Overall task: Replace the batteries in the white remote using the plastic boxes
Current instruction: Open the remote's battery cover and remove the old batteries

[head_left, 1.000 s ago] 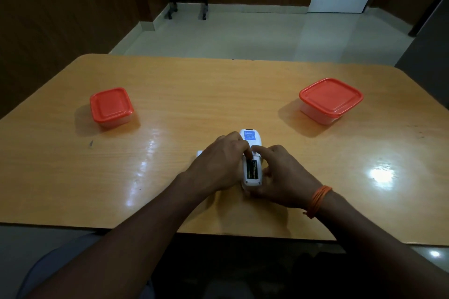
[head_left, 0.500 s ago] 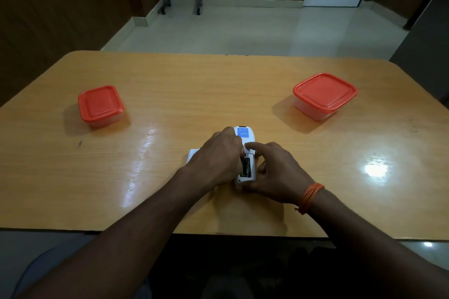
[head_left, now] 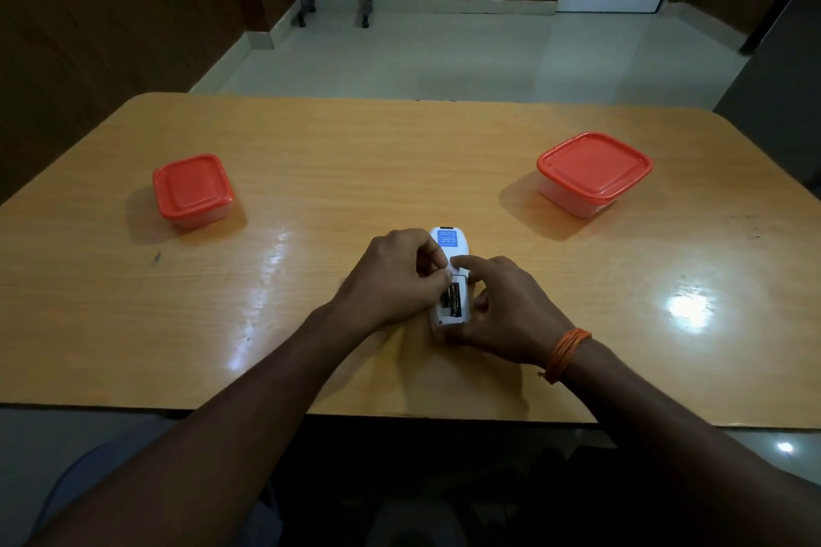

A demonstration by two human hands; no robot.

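The white remote [head_left: 448, 242] lies face down near the table's front middle, blue label at its far end. Its battery bay [head_left: 453, 302] is uncovered, and a dark battery [head_left: 455, 301] lies in the right slot. My left hand [head_left: 393, 275] comes in from the left; its fingertips pinch the top end of a second battery [head_left: 444, 294] at the left slot. My right hand [head_left: 502, 306] grips the remote's right side and near end, index finger pressed on its back. Two plastic boxes with orange lids stand closed: a small one [head_left: 193, 190] at the left, a larger one [head_left: 593, 171] at the right.
The wooden table [head_left: 311, 173] has its front edge just below my wrists. An orange thread band [head_left: 565, 353] circles my right wrist. Beyond the far edge are a tiled floor, dark wall panels and a white door.
My left fingertips have shifted from on top of the remote to pinching at the left battery slot. My right hand still holds the remote. The camera view has shifted slightly.
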